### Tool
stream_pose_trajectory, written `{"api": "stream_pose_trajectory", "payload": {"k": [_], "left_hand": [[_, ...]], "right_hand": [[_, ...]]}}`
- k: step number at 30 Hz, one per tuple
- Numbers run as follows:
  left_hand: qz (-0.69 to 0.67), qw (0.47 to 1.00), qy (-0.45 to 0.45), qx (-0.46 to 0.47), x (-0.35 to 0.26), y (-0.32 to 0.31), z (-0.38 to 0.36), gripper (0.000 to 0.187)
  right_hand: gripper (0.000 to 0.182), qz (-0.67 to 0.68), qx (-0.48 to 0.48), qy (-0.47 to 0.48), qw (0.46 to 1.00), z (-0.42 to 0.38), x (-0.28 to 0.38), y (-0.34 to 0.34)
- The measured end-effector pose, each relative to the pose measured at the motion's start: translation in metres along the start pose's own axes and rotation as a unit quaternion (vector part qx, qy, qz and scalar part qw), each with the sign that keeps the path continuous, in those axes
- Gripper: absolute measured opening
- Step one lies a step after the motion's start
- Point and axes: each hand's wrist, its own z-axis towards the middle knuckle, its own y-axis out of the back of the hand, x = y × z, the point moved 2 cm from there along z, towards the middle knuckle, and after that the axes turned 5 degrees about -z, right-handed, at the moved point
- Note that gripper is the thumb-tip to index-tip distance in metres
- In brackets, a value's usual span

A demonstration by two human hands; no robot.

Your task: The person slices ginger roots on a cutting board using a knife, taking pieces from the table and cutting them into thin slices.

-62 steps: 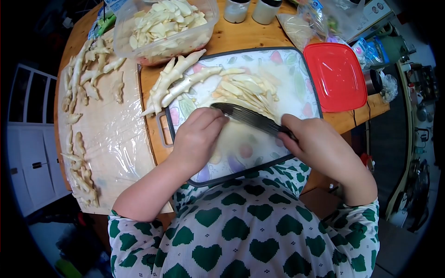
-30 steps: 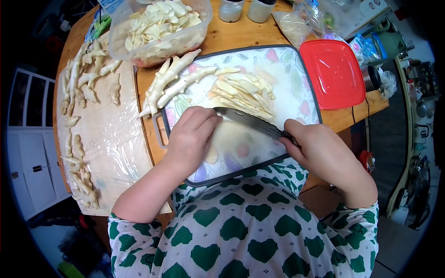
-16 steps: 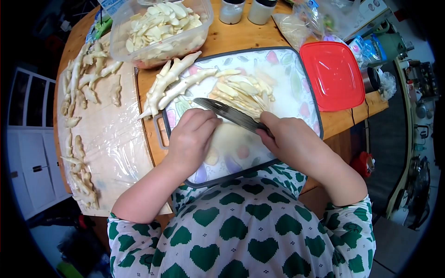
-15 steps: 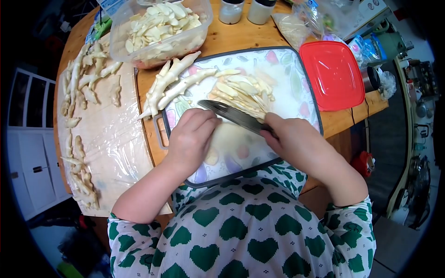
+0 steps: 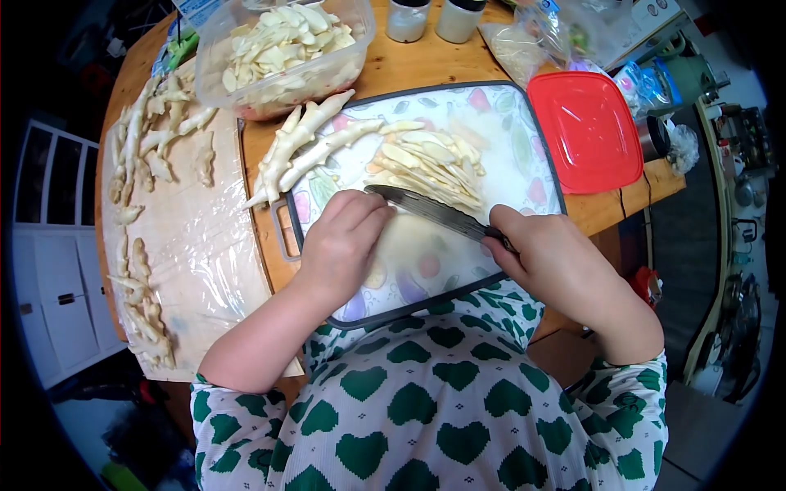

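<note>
My right hand (image 5: 544, 250) is wrapped round the handle of a dark-bladed knife (image 5: 430, 209), which lies slantwise over the cutting board (image 5: 512, 237). The blade tip is close to the fingers of my left hand (image 5: 340, 241), which are curled down on the board. Whatever sits under those fingers is hidden. Just beyond the blade is a pile of sliced ginger (image 5: 434, 168). Whole peeled ginger roots (image 5: 303, 147) lie across the board's upper left corner.
A clear plastic tub (image 5: 286, 90) of ginger slices stands behind the board. More ginger roots (image 5: 164, 135) lie on a plastic-covered panel (image 5: 209, 262) at left. A red lid (image 5: 585, 135) is at right, two jars (image 5: 407, 20) at the back, with bags (image 5: 516, 49) beside them.
My right hand has drawn the knife a little to the right, exposing more of the sliced pile. My left hand has barely moved.
</note>
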Motion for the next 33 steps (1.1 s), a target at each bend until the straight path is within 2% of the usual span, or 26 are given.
{"api": "stream_pose_trajectory", "payload": {"k": [8, 11, 15, 18, 22, 27, 30, 33], "left_hand": [[-0.007, 1.000, -0.001, -0.005, 0.003, -0.003, 0.000, 0.036], [-0.011, 1.000, 0.009, -0.005, 0.003, -0.002, -0.001, 0.034], [-0.015, 0.999, 0.030, -0.012, 0.004, 0.000, -0.003, 0.031], [-0.010, 1.000, 0.025, -0.001, 0.003, 0.002, -0.002, 0.033], [0.020, 1.000, 0.014, 0.008, 0.003, 0.003, -0.004, 0.034], [0.027, 1.000, 0.008, 0.005, 0.003, 0.002, -0.004, 0.035], [0.039, 0.999, 0.002, -0.027, 0.001, 0.002, 0.000, 0.018], [0.031, 0.999, 0.008, -0.030, 0.000, 0.002, 0.001, 0.017]], "right_hand": [[0.019, 0.033, 0.039, 0.007, 0.999, 0.034, 0.010, -0.012], [0.019, 0.047, 0.012, 0.011, 0.999, 0.046, 0.014, -0.021], [0.021, 0.019, 0.006, -0.016, 1.000, 0.033, 0.008, -0.024], [0.022, 0.006, 0.040, -0.048, 0.998, 0.018, -0.010, -0.009], [0.021, 0.041, -0.001, -0.040, 0.998, 0.005, -0.025, -0.009], [0.020, 0.026, 0.000, -0.006, 1.000, 0.000, -0.004, -0.004], [0.019, 0.018, 0.016, -0.004, 1.000, 0.001, 0.001, 0.003], [0.020, 0.001, 0.030, -0.010, 1.000, 0.007, 0.007, 0.005]]}}
